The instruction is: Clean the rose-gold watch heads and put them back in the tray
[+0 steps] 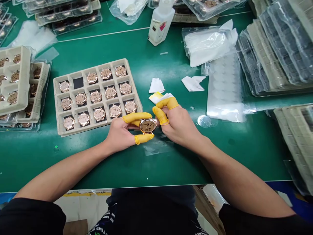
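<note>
A rose-gold watch case [148,126], its back with a CE mark facing up, is gripped by its edges between the yellow-cotted fingers and thumb of my left hand [120,132]. Close to its right side is my right hand [177,122], thumb and forefinger in yellow finger cots and curled together; what they pinch, if anything, is hidden. A white and yellow scrap [155,97] shows just beyond those fingertips. To the left, a beige tray [97,126] holds rows of similar watch cases, with one bare black pocket [78,83] in its far row.
Stacked trays of watch cases [24,98] stand at the left. Empty-looking trays [271,55] are piled at the right. A white bottle [161,23], bagged white wipes [207,42], loose white cloths [193,83] and a clear plastic sheet [225,91] lie on the green table [110,173].
</note>
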The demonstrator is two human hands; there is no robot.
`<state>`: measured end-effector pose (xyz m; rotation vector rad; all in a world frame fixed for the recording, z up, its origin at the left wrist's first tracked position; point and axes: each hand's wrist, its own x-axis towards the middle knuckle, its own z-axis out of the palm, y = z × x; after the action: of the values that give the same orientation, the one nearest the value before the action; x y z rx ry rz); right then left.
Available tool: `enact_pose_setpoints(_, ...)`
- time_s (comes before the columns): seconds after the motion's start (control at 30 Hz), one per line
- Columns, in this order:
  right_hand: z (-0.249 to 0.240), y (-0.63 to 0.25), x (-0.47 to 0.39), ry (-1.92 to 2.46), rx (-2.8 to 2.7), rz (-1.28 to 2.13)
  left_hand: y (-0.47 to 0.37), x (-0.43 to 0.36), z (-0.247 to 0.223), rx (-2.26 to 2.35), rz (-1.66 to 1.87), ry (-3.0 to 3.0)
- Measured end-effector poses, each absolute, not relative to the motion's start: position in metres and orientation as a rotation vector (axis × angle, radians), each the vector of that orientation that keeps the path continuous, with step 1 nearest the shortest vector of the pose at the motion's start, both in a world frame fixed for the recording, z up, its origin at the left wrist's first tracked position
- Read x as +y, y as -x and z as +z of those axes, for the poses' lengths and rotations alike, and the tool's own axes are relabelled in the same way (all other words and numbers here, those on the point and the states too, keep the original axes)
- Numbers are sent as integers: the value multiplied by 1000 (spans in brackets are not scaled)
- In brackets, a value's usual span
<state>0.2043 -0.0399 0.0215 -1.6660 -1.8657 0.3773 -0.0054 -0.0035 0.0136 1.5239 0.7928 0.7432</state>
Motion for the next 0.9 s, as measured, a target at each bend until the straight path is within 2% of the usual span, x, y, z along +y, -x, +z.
enact_pose_setpoints(0.13, 35, -205, -44, 1583, -1652, 425, 2, -1, 18, 864, 704, -1379)
enact_pose_setpoints(0.47, 44, -188, -58, 1657, -1427, 1095, 2, 0, 13, 913, 653, -1327)
enact_pose_setpoints(0.9, 38, -188, -59, 1590, -1501, 973, 2, -1, 16, 905, 615, -1425)
